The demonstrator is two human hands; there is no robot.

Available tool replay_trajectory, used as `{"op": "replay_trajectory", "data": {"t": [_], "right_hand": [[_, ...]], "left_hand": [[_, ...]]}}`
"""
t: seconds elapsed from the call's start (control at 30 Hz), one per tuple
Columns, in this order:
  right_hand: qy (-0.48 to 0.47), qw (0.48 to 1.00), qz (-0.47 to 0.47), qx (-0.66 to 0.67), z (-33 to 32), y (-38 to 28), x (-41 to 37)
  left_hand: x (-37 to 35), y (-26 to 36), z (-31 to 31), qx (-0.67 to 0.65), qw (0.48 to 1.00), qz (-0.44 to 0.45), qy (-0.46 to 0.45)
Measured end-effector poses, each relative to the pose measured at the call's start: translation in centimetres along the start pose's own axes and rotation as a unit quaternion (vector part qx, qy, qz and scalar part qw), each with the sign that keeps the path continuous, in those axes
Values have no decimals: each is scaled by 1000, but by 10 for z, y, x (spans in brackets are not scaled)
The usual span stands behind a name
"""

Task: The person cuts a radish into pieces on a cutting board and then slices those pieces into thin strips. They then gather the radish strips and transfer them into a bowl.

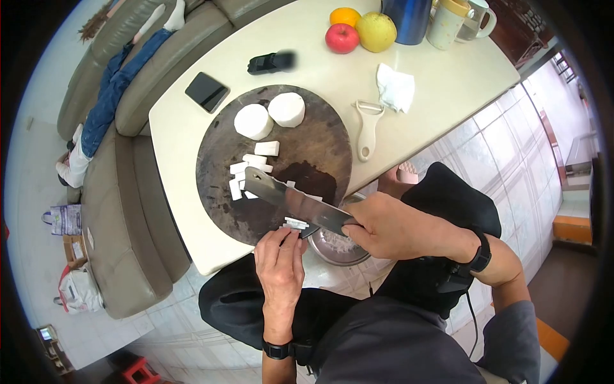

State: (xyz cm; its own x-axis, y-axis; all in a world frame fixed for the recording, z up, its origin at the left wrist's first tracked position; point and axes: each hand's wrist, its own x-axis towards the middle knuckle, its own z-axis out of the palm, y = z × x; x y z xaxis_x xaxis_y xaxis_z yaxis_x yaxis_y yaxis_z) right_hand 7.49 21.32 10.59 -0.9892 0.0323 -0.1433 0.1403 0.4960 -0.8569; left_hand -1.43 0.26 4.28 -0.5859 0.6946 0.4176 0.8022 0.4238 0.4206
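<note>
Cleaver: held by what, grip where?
Right hand holds the cleaver by its handle. Left hand only touches white pieces on the blade.

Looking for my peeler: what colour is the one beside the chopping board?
Cream-white. The peeler shows clearly in the head view, lying right of the dark round board.

A black wristband [276, 349] circles the wrist just behind the left hand [279, 262]. Behind the right hand [391, 228] sits a black strap [481, 255] with a small black box [456, 279] and thin cable [472, 329], then a grey sleeve [511, 329] farther up.
</note>
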Motion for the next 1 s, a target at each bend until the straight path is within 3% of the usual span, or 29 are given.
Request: {"op": "replay_trajectory", "data": {"t": [0.27, 0.43, 1.0], "right_hand": [[13, 998, -33, -50, 5, 4, -5], [-11, 983, -58, -172, 5, 2, -12], [-29, 985, -4, -170, 9, -6, -27]], "left_hand": [[3, 3, 0, 7, 1000, -3, 0], [4, -1, 1, 20, 999, 34, -36], [7, -2, 3, 13, 999, 38, -32]]}}
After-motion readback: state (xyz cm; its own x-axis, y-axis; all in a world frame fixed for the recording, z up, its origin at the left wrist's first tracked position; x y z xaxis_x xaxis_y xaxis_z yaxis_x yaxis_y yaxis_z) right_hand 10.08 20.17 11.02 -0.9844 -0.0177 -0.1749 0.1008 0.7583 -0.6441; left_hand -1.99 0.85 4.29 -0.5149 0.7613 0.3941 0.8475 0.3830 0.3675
